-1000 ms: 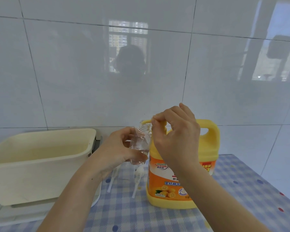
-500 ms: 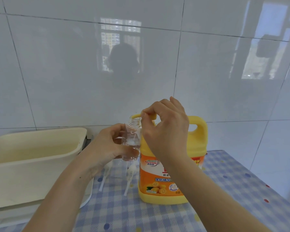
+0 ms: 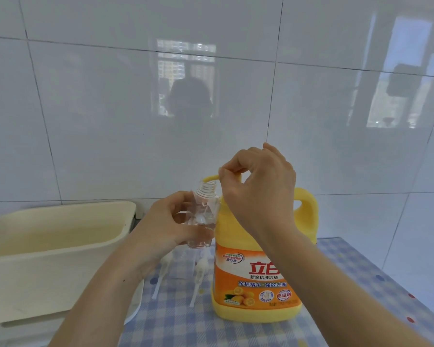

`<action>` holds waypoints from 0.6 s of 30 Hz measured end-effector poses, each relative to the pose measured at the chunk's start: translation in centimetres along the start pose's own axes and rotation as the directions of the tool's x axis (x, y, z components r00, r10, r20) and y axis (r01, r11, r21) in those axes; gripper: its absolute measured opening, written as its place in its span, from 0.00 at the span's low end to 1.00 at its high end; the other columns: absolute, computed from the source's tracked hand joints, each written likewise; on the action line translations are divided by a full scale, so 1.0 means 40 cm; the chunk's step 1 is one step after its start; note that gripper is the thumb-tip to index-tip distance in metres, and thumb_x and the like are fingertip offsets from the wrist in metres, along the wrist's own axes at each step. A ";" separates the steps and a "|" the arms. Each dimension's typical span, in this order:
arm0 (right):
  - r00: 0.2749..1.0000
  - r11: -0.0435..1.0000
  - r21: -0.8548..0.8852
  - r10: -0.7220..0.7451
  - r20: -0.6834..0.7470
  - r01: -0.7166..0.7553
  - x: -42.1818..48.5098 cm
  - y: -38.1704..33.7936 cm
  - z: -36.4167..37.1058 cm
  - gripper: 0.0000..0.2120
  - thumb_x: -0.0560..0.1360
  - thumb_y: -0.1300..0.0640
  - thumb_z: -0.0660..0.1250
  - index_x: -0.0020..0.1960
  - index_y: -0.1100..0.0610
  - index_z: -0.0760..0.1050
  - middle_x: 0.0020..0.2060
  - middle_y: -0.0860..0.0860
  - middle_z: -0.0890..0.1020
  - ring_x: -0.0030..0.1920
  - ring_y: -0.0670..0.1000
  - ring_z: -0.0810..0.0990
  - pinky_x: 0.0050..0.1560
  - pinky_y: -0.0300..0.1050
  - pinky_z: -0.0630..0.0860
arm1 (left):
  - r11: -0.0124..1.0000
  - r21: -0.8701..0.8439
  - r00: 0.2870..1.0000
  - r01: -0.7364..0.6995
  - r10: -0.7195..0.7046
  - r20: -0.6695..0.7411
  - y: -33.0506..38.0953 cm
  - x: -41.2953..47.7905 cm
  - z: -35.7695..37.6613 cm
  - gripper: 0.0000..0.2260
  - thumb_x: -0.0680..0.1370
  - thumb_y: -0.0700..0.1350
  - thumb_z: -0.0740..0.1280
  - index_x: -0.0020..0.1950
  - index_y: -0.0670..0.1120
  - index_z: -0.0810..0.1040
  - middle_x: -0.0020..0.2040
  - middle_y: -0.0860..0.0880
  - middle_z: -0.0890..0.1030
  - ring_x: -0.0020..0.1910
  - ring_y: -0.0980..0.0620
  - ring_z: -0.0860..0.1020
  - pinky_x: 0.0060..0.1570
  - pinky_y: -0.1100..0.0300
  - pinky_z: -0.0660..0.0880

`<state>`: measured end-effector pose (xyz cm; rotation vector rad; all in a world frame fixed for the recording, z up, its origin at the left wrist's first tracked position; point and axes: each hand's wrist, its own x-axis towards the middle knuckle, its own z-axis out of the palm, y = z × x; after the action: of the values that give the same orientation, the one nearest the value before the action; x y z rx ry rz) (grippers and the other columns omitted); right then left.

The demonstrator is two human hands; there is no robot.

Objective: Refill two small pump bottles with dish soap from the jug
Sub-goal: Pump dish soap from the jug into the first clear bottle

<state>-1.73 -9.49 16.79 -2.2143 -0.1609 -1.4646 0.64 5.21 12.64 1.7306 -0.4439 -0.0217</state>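
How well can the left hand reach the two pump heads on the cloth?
Probably not now: the left hand grips the clear bottle. The pump heads lie beneath it, uncovered, so freeing the hand should suffice.

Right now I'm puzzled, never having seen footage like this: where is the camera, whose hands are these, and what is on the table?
There is no machine here. A single camera sits on a person's head and looks forward and down, so both arms are the wearer's own. The left hand holds a small clear bottle with its cap off, right beside the yellow jug. The right hand pinches the jug's yellow spout, whose tip sits at the bottle's open neck. On the checked cloth lie two white pumps, in front of the bottle. A cream tub stands to the left.
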 end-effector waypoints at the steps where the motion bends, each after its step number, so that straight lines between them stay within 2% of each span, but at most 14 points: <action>1: 1.000 1.000 0.002 -0.006 -0.008 0.006 -0.002 0.001 0.002 0.06 0.69 0.61 0.68 0.33 0.56 0.79 0.28 0.48 0.79 0.32 0.51 0.75 0.68 0.37 0.60 | 1.000 0.008 1.000 -0.001 0.001 -0.007 -0.001 0.000 -0.002 0.23 0.64 0.34 0.77 0.55 0.51 0.81 0.51 0.50 0.84 0.50 0.50 0.83 0.41 0.59 0.81; 4: 0.999 1.000 0.009 -0.012 -0.041 0.012 -0.009 0.006 0.007 0.07 0.69 0.60 0.67 0.32 0.57 0.78 0.27 0.49 0.78 0.31 0.51 0.75 0.66 0.35 0.59 | 1.000 0.016 1.000 0.005 -0.005 -0.015 0.000 0.000 -0.003 0.23 0.64 0.35 0.78 0.55 0.51 0.81 0.51 0.51 0.84 0.50 0.49 0.83 0.46 0.54 0.82; 7: 0.996 0.999 0.024 -0.043 -0.073 0.045 -0.015 0.012 0.015 0.06 0.69 0.61 0.67 0.32 0.58 0.77 0.27 0.49 0.78 0.32 0.52 0.75 0.65 0.36 0.61 | 1.000 0.018 1.000 0.013 -0.013 -0.015 0.000 0.001 -0.003 0.23 0.65 0.35 0.78 0.56 0.51 0.80 0.52 0.52 0.84 0.50 0.50 0.83 0.45 0.55 0.82; 10: 0.993 0.995 0.056 -0.080 -0.086 0.085 -0.030 0.023 0.019 0.06 0.68 0.62 0.68 0.33 0.58 0.77 0.28 0.49 0.77 0.32 0.52 0.74 0.63 0.42 0.69 | 0.999 0.028 1.000 0.024 -0.024 -0.012 -0.003 0.000 -0.003 0.23 0.65 0.36 0.78 0.56 0.53 0.80 0.51 0.52 0.84 0.50 0.52 0.83 0.46 0.55 0.82; 13: 0.991 0.991 0.077 -0.100 -0.093 0.107 -0.044 0.030 0.026 0.06 0.68 0.63 0.69 0.33 0.58 0.77 0.29 0.49 0.78 0.32 0.52 0.73 0.56 0.50 0.76 | 0.997 0.055 0.999 0.049 -0.049 -0.006 -0.007 -0.002 -0.005 0.23 0.65 0.36 0.78 0.55 0.53 0.80 0.52 0.54 0.84 0.52 0.52 0.82 0.49 0.53 0.82; 18: 0.985 0.990 0.069 -0.116 -0.125 0.125 -0.070 0.038 0.044 0.06 0.68 0.64 0.69 0.33 0.60 0.77 0.29 0.50 0.77 0.33 0.52 0.71 0.48 0.44 0.73 | 0.993 0.086 0.997 0.076 -0.076 0.001 -0.015 0.003 -0.007 0.25 0.64 0.34 0.78 0.56 0.53 0.80 0.53 0.51 0.83 0.53 0.50 0.82 0.52 0.48 0.81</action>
<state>-0.92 -9.58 13.27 -2.0801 -0.3111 -1.6241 1.00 5.52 12.17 1.8322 -0.3864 -0.0614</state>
